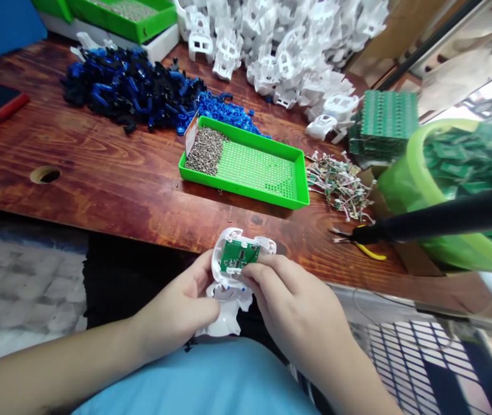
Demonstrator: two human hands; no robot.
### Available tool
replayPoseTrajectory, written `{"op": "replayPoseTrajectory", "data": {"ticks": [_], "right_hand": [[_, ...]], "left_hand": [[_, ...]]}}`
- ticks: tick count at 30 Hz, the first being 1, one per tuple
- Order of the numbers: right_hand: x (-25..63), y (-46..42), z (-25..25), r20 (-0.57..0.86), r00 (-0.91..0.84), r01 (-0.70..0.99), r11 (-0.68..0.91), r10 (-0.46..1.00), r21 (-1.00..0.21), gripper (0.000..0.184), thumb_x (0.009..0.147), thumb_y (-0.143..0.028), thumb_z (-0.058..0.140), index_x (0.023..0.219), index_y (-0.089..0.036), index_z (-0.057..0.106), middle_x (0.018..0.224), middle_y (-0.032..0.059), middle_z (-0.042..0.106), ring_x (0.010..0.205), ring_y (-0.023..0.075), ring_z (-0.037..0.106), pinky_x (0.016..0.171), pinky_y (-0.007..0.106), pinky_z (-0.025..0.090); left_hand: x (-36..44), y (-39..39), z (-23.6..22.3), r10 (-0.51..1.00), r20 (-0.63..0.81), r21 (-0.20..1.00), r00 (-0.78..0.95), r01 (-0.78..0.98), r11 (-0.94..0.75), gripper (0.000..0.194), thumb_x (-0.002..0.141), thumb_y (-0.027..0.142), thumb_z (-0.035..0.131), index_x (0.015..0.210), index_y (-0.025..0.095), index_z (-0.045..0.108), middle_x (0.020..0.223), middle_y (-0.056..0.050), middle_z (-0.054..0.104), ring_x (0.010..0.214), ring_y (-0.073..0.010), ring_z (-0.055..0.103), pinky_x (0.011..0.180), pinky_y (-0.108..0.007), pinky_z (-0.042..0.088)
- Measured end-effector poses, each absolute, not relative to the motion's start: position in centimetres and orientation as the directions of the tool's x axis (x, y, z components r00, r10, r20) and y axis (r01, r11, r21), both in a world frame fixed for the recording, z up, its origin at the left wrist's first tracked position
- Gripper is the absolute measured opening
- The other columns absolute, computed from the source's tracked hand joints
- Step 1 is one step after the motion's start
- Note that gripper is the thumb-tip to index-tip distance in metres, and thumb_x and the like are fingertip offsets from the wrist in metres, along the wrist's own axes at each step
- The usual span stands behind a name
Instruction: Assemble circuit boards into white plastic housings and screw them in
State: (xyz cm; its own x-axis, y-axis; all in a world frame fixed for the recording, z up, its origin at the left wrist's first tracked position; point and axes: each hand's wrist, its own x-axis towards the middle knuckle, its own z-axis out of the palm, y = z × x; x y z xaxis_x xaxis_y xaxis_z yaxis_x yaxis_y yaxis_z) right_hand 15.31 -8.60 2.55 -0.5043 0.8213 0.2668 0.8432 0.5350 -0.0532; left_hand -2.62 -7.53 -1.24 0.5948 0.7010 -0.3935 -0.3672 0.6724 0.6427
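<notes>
Hands holding a white plastic housing [229, 282] fitted with a small green circuit board [239, 256], just below the near edge of the wooden table [99, 173].
The left hand [181, 308] grips the housing's left side with its fingers curled around it; the right hand [298, 311] closes on its right side, fingertips [257, 271] touching the board. Beyond lies a green tray [272, 173] holding screws [205, 151], with blue parts [142, 95], white housings [289, 46] and wired components [341, 184] nearby.
</notes>
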Motion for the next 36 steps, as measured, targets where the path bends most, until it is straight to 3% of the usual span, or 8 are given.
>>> {"op": "replayPoseTrajectory", "data": {"ticks": [7, 17, 22, 26, 29, 32, 34, 36], "right_hand": [[14.8, -8.7, 2.4, 0.331, -0.509, 0.847, 0.531, 0.794, 0.028, 0.022, 0.093, -0.016, 0.043, 0.101, -0.013, 0.064, 0.097, 0.0101, 0.068, 0.074, 0.0195, 0.060, 0.062, 0.031, 0.046], [14.4, -8.5, 2.3, 0.323, -0.520, 0.839, 0.545, 0.791, 0.017, 0.027, 0.093, -0.014, 0.039, 0.103, -0.011, 0.065, 0.099, 0.0115, 0.068, 0.079, 0.0201, 0.060, 0.065, 0.030, 0.048], [14.2, -8.6, 2.2, 0.337, -0.558, 0.806, 0.591, 0.758, 0.005, 0.030, 0.094, -0.013, 0.036, 0.102, -0.009, 0.065, 0.096, 0.0121, 0.068, 0.078, 0.0198, 0.060, 0.065, 0.031, 0.049], [14.0, -9.1, 2.3, 0.355, -0.585, 0.771, 0.636, 0.729, -0.035, 0.030, 0.095, -0.011, 0.037, 0.103, -0.008, 0.065, 0.095, 0.0112, 0.068, 0.078, 0.0195, 0.060, 0.064, 0.032, 0.049], [14.3, -9.6, 2.2, 0.391, -0.553, 0.731, 0.653, 0.736, -0.196, 0.024, 0.092, -0.011, 0.048, 0.111, -0.010, 0.062, 0.100, 0.0086, 0.067, 0.089, 0.0184, 0.060, 0.076, 0.031, 0.050], [14.8, -9.9, 1.7, 0.475, -0.221, 0.707, 0.475, 0.852, -0.524, 0.027, 0.085, -0.010, 0.061, 0.111, -0.018, 0.058, 0.101, 0.0055, 0.062, 0.095, 0.0157, 0.059, 0.085, 0.029, 0.050], [15.0, -9.9, 1.2, 0.320, 0.032, 0.552, 0.250, 0.947, -0.796, 0.032, 0.086, -0.017, 0.063, 0.115, -0.023, 0.054, 0.108, 0.0055, 0.061, 0.099, 0.0157, 0.060, 0.086, 0.029, 0.051], [14.8, -9.8, 0.7, 0.036, 0.026, 0.300, 0.027, 0.999, -0.954, 0.035, 0.088, -0.026, 0.061, 0.122, -0.026, 0.050, 0.114, 0.0058, 0.062, 0.101, 0.0167, 0.062, 0.085, 0.031, 0.053]], "left_hand": [[-2.5, -7.8, -1.5, 0.729, -0.359, 0.636, 0.583, -0.419, 0.648, 0.068, 0.064, -0.006, 0.050, 0.122, 0.030, 0.056, 0.107, 0.004, 0.069, 0.090, -0.0141, 0.061, 0.071, -0.023, 0.043], [-2.4, -8.1, -0.7, 0.739, -0.408, 0.680, 0.536, -0.361, 0.638, 0.072, 0.066, -0.003, 0.053, 0.130, 0.029, 0.047, 0.115, 0.002, 0.068, 0.085, -0.0128, 0.063, 0.065, -0.020, 0.044], [-2.7, -8.2, -1.3, 0.788, -0.320, 0.673, 0.526, -0.460, 0.580, 0.053, 0.080, 0.011, 0.065, 0.128, 0.030, 0.051, 0.129, 0.000, 0.062, 0.115, -0.0194, 0.058, 0.093, -0.027, 0.046], [-2.4, -7.7, -1.1, 0.798, -0.393, 0.654, 0.456, -0.472, 0.592, 0.033, 0.089, 0.027, 0.062, 0.122, 0.026, 0.057, 0.125, -0.003, 0.065, 0.116, -0.0225, 0.059, 0.099, -0.034, 0.046], [-2.2, -7.5, -0.6, 0.809, -0.445, 0.692, 0.383, -0.427, 0.583, 0.027, 0.089, 0.030, 0.062, 0.115, 0.024, 0.060, 0.117, -0.003, 0.070, 0.109, -0.0213, 0.064, 0.095, -0.032, 0.049], [-2.2, -7.4, -0.3, 0.812, -0.477, 0.727, 0.337, -0.368, 0.580, 0.028, 0.085, 0.032, 0.066, 0.111, 0.022, 0.061, 0.106, -0.004, 0.073, 0.095, -0.0208, 0.069, 0.082, -0.028, 0.055], [-2.3, -7.5, -0.3, 0.816, -0.482, 0.741, 0.320, -0.347, 0.574, 0.031, 0.083, 0.033, 0.069, 0.110, 0.021, 0.061, 0.099, -0.004, 0.075, 0.088, -0.0210, 0.071, 0.072, -0.025, 0.056], [-2.3, -7.7, -0.3, 0.831, -0.465, 0.762, 0.305, -0.339, 0.551, 0.030, 0.082, 0.032, 0.070, 0.109, 0.021, 0.061, 0.094, -0.003, 0.075, 0.085, -0.0197, 0.071, 0.068, -0.022, 0.056]]}}
